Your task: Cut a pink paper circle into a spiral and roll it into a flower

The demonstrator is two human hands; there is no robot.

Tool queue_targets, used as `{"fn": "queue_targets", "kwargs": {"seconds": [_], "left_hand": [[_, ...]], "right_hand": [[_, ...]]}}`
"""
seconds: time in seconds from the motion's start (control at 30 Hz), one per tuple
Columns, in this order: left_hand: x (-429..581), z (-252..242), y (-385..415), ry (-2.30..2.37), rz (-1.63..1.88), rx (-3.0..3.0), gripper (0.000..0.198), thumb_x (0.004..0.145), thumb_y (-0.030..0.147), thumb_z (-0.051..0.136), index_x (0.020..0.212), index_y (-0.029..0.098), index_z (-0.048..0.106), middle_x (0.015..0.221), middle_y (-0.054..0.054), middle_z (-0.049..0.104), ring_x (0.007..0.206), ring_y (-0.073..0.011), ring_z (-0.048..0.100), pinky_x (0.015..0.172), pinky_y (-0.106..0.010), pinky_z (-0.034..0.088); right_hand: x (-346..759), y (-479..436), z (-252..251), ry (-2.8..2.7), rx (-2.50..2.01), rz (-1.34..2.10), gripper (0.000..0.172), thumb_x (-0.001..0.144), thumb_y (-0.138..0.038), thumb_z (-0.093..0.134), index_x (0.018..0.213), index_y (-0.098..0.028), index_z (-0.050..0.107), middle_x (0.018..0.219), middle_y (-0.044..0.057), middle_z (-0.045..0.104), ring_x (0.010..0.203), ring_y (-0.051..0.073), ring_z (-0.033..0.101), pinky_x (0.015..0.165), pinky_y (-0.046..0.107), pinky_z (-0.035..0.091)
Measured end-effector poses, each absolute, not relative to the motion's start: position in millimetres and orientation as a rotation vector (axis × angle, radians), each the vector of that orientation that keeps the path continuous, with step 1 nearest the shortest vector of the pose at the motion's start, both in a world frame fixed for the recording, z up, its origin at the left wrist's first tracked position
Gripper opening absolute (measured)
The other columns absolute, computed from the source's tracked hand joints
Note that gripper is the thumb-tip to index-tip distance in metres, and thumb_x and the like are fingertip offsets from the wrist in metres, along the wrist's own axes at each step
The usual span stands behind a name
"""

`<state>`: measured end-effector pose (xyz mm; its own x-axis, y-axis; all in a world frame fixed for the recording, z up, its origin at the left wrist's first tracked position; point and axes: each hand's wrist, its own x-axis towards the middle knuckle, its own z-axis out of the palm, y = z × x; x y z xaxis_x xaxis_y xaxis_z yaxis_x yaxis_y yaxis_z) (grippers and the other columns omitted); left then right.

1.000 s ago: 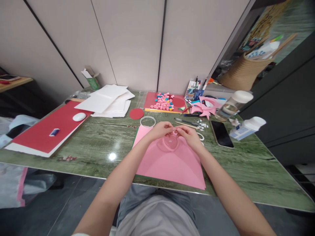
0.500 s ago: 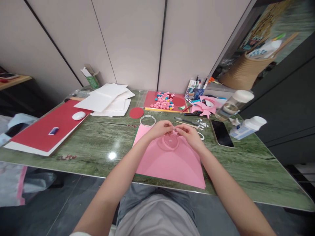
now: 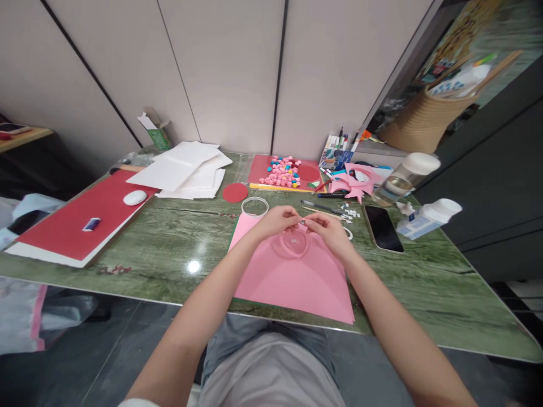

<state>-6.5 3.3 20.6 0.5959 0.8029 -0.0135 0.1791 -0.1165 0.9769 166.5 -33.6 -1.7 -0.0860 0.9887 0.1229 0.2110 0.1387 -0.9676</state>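
Observation:
Fingertips of my left hand (image 3: 282, 220) and my right hand (image 3: 326, 227) come together just above the far part of the pink paper (image 3: 292, 288). Between them is a small pale piece, too small to name, pinched by both hands. Right below my fingers a clear round lid-like disc (image 3: 294, 242) rests on the pink paper, with a tiny pale patch at its middle. Behind my left wrist lies a clear ring (image 3: 255, 206), over the paper's far left corner. A white ring (image 3: 347, 233), perhaps a tape roll, is partly hidden behind my right hand.
Beyond my hands lie pens (image 3: 322, 207), white scraps (image 3: 350, 212) and a bag of pink beads (image 3: 283, 172). To the right are a phone (image 3: 383, 228), a white bottle (image 3: 428, 219) and a clear bottle (image 3: 405, 180). White sheets (image 3: 182, 169) and a red board (image 3: 76, 223) lie left.
My fingertips have drawn slightly apart, with the small pale piece still between them. The things on the table keep their places; the view has shifted slightly.

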Motion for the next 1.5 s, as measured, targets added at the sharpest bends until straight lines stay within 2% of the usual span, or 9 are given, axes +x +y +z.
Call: {"fn": "queue_targets", "kwargs": {"seconds": [0.27,0.57,1.13,1.33,1.5], "left_hand": [[-7,23,2,0.843,0.663,1.609,0.024,0.073,0.034,0.052,0.074,0.011,0.052,0.067,-0.004,0.059,0.055,-0.0071,0.053,0.049,-0.018,0.038],[-6,23,1,0.853,0.658,1.625,0.024,0.072,0.035,0.052,0.073,0.011,0.053,0.068,-0.004,0.060,0.054,-0.0069,0.053,0.050,-0.019,0.038],[-6,11,7,0.824,0.675,1.624,0.026,0.072,0.037,0.051,0.076,0.011,0.053,0.069,-0.004,0.060,0.055,-0.0071,0.053,0.051,-0.019,0.039],[-6,11,8,0.823,0.678,1.611,0.025,0.071,0.036,0.051,0.076,0.012,0.054,0.069,-0.004,0.060,0.055,-0.0071,0.053,0.050,-0.019,0.039],[-5,11,7,0.804,0.686,1.594,0.024,0.072,0.035,0.052,0.075,0.011,0.054,0.067,-0.003,0.059,0.055,-0.0067,0.053,0.052,-0.019,0.040]], "right_hand": [[173,-35,-2,-1.385,-1.193,1.133,0.021,0.065,-0.029,0.061,0.084,-0.018,0.062,0.079,0.004,0.064,0.069,0.015,0.059,0.070,0.031,0.047],[168,-35,-1,-1.406,-1.221,1.067,0.024,0.067,-0.038,0.061,0.080,-0.018,0.063,0.073,0.003,0.062,0.064,0.014,0.057,0.065,0.029,0.046],[170,-34,-2,-1.454,-1.235,1.043,0.023,0.069,-0.034,0.060,0.083,-0.017,0.064,0.071,0.002,0.062,0.063,0.013,0.056,0.065,0.027,0.044],[175,-32,-2,-1.391,-1.182,1.149,0.026,0.074,-0.037,0.054,0.086,-0.017,0.064,0.077,0.004,0.063,0.065,0.012,0.056,0.068,0.028,0.044],[175,-32,-5,-1.427,-1.177,1.126,0.024,0.072,-0.034,0.058,0.088,-0.017,0.064,0.080,0.005,0.064,0.066,0.013,0.057,0.068,0.028,0.044]]}}
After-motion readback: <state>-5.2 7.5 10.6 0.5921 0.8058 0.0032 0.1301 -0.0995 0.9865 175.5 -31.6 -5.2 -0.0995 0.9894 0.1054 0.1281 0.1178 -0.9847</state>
